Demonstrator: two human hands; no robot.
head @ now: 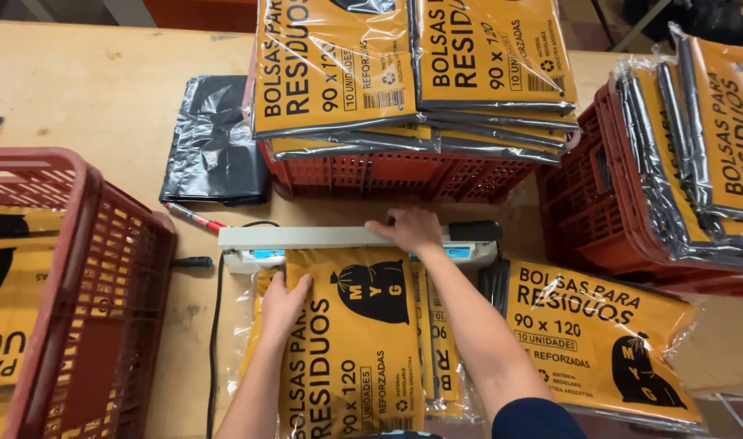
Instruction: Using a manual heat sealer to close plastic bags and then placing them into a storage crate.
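Flat yellow plastic-wrapped pack [351,341], long axis running away toward grey sealer bar [306,237]; left hand [283,302] fingers flat on it, right hand [408,229] pressing bar, gripping nothing.

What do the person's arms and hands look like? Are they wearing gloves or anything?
No gloves: both hands are bare. The left hand and right hand show no rings, watch or bracelets that I can see. The forearms are bare too. On the right arm, a dark navy sleeve ends near the elbow. The left arm shows no sleeve before it leaves the picture.
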